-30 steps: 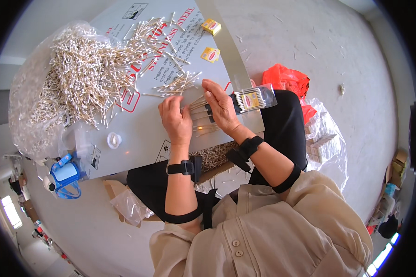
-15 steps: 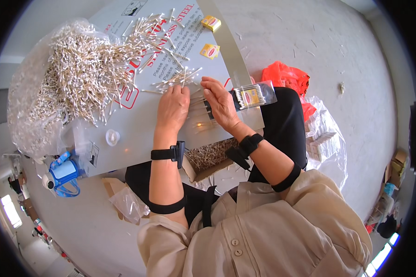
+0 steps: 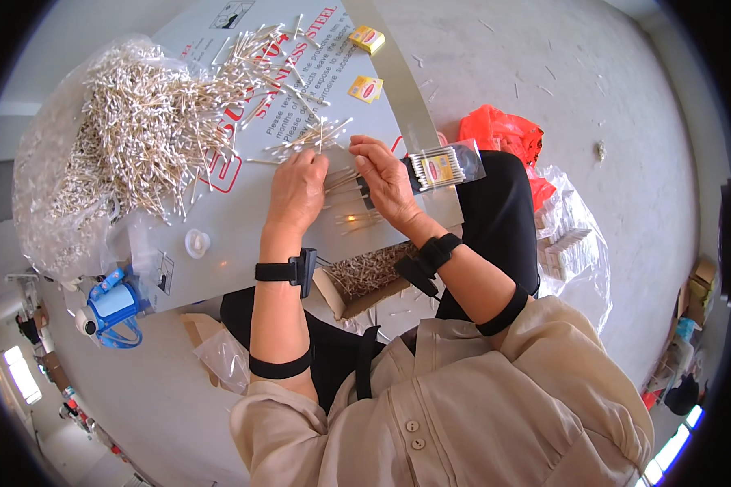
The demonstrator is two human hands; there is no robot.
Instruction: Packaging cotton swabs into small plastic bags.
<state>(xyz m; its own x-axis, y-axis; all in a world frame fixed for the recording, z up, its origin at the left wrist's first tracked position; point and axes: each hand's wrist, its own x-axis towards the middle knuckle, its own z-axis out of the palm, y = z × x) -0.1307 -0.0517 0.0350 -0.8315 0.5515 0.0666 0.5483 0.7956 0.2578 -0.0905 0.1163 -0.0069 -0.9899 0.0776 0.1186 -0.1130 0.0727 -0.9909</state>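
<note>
My left hand (image 3: 296,191) is closed, knuckles up, over the steel-topped table, its fingertips hidden from view. Several thin cotton swabs (image 3: 343,180) reach from its edge toward my right hand (image 3: 388,185). That hand stands on its side with fingers stretched and thumb apart, touching a black strip (image 3: 364,191). Close against its outer side lies a clear sleeve filled with cotton swabs and a yellow card (image 3: 439,169); the sleeve reaches over the table edge. Loose swabs (image 3: 317,134) lie just beyond my left fingers.
A large heap of cotton swabs (image 3: 138,122) spills from a clear bag at the left. Yellow cards (image 3: 366,88) and a yellow pack (image 3: 367,39) lie farther back. A blue bottle (image 3: 110,308) hangs near the table's left corner. Below is a carton of swabs (image 3: 357,280); red bag (image 3: 503,134) at right.
My left hand and forearm have shifted slightly left, widening the gap to my right hand. The swabs between the hands look sharper now. The right hand stays almost in place.
</note>
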